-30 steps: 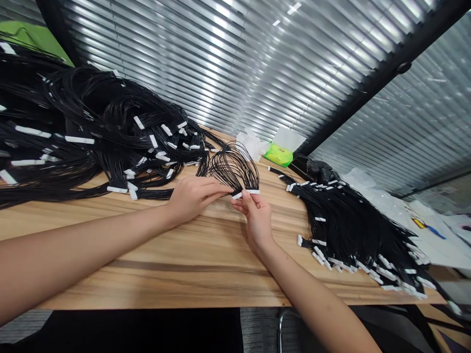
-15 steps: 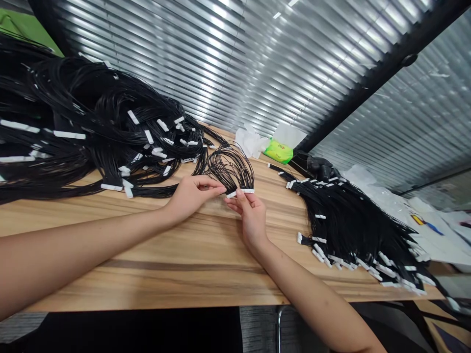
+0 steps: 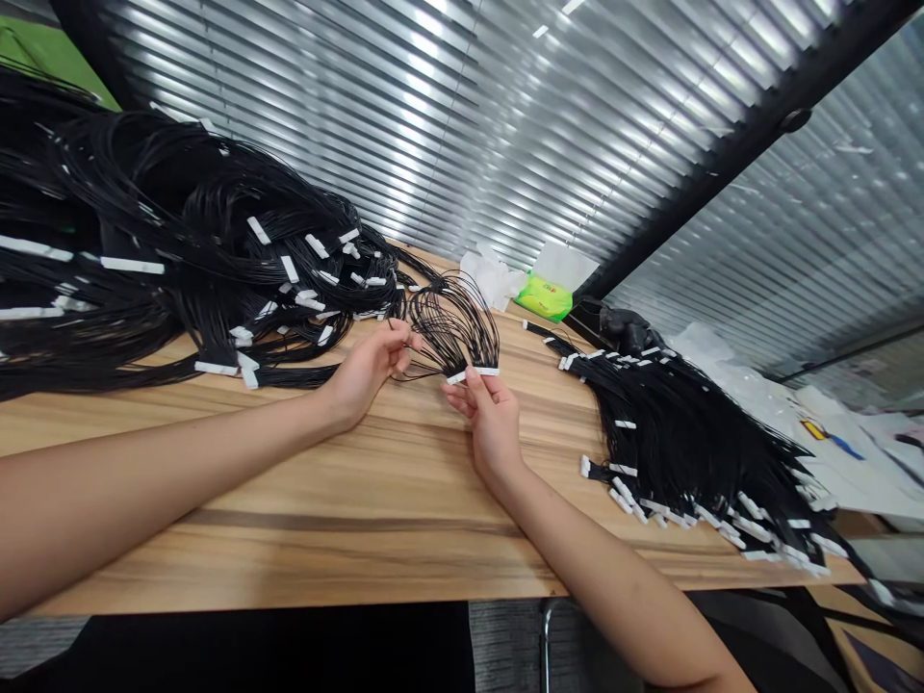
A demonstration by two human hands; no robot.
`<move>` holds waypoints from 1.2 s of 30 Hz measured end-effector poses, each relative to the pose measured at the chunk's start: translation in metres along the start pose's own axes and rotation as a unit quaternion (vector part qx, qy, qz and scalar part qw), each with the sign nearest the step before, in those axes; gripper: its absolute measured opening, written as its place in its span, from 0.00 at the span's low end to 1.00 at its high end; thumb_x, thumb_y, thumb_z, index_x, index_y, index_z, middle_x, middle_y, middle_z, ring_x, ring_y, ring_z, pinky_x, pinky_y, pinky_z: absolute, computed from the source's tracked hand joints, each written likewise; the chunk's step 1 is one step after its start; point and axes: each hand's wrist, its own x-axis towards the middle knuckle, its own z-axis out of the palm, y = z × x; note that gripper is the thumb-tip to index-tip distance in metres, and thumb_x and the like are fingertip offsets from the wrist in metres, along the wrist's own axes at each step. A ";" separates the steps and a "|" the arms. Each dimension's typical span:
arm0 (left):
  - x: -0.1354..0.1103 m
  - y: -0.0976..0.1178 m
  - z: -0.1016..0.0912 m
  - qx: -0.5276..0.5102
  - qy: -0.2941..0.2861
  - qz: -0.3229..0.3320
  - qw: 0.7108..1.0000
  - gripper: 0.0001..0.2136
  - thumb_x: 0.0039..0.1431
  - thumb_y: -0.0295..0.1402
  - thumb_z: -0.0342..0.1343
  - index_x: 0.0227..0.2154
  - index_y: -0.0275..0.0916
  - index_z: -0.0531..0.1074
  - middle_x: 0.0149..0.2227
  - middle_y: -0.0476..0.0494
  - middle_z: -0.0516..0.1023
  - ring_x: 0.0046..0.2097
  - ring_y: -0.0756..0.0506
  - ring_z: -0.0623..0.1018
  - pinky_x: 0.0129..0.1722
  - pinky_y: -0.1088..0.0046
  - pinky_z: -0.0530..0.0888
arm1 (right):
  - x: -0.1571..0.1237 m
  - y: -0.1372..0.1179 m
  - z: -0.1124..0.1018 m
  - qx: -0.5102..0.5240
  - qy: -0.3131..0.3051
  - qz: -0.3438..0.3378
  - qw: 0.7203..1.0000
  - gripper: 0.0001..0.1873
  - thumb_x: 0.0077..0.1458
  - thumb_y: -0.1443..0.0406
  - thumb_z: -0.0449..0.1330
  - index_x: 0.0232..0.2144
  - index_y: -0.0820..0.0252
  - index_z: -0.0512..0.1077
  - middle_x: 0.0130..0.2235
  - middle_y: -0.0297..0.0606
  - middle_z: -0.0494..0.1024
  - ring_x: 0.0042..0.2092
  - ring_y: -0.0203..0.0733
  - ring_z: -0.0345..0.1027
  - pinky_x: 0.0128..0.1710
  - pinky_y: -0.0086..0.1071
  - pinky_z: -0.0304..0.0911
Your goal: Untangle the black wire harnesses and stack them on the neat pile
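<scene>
Here, R hand (image 3: 495, 416) grips white conn. (image 3: 489, 372); L hand (image 3: 368, 373) nr black wires (image 3: 456, 365).

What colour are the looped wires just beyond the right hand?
Black; the looped wires beyond the right hand show best in the head view.

The one view looks from the wearer's head, above the near edge of the table (image 3: 346, 539), facing forward and down. The fingers (image 3: 477, 387) sit near its middle, fairly close; blinds (image 3: 361, 115) rise beyond them, and the frame spreads wide, taking in wire heaps (image 3: 679, 423) on both sides of them.
</scene>
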 end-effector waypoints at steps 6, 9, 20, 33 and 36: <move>0.005 -0.001 -0.007 0.017 0.078 0.023 0.997 0.16 0.56 0.41 0.52 0.19 0.39 0.56 0.17 0.54 0.58 0.20 0.54 0.59 0.21 0.77 0.59 | 0.008 -0.005 -0.008 0.043 0.050 -0.026 0.997 0.13 0.44 0.59 0.67 0.27 0.61 0.71 0.27 0.31 0.76 0.33 0.37 0.76 0.33 0.26 0.70; 0.004 -0.004 -0.007 0.086 0.061 0.009 0.994 0.13 0.57 0.42 0.52 0.24 0.38 0.67 0.12 0.56 0.56 0.17 0.54 0.56 0.18 0.77 0.54 | 0.004 -0.008 -0.007 0.027 0.051 -0.065 0.996 0.13 0.45 0.58 0.66 0.28 0.61 0.71 0.26 0.33 0.77 0.33 0.39 0.77 0.34 0.29 0.71; 0.001 -0.002 -0.004 0.141 0.067 0.051 0.986 0.11 0.57 0.40 0.55 0.33 0.37 0.74 0.14 0.56 0.59 0.18 0.55 0.58 0.19 0.78 0.55 | -0.003 -0.009 -0.003 0.001 0.025 -0.082 0.996 0.13 0.46 0.58 0.66 0.26 0.62 0.71 0.25 0.34 0.78 0.30 0.39 0.76 0.33 0.30 0.71; -0.004 0.001 -0.003 0.141 0.069 0.060 0.986 0.09 0.57 0.36 0.51 0.25 0.38 0.68 0.13 0.57 0.55 0.17 0.54 0.55 0.18 0.77 0.54 | -0.005 -0.011 -0.002 0.004 0.022 -0.081 0.996 0.13 0.46 0.58 0.66 0.26 0.62 0.72 0.24 0.33 0.77 0.29 0.38 0.76 0.32 0.30 0.71; -0.001 -0.002 -0.003 0.137 0.089 0.062 0.985 0.09 0.59 0.38 0.49 0.28 0.39 0.67 0.13 0.57 0.53 0.17 0.53 0.54 0.18 0.77 0.53 | -0.005 -0.011 -0.002 0.000 0.020 -0.085 0.996 0.12 0.46 0.58 0.66 0.26 0.62 0.73 0.24 0.34 0.78 0.29 0.38 0.76 0.32 0.30 0.71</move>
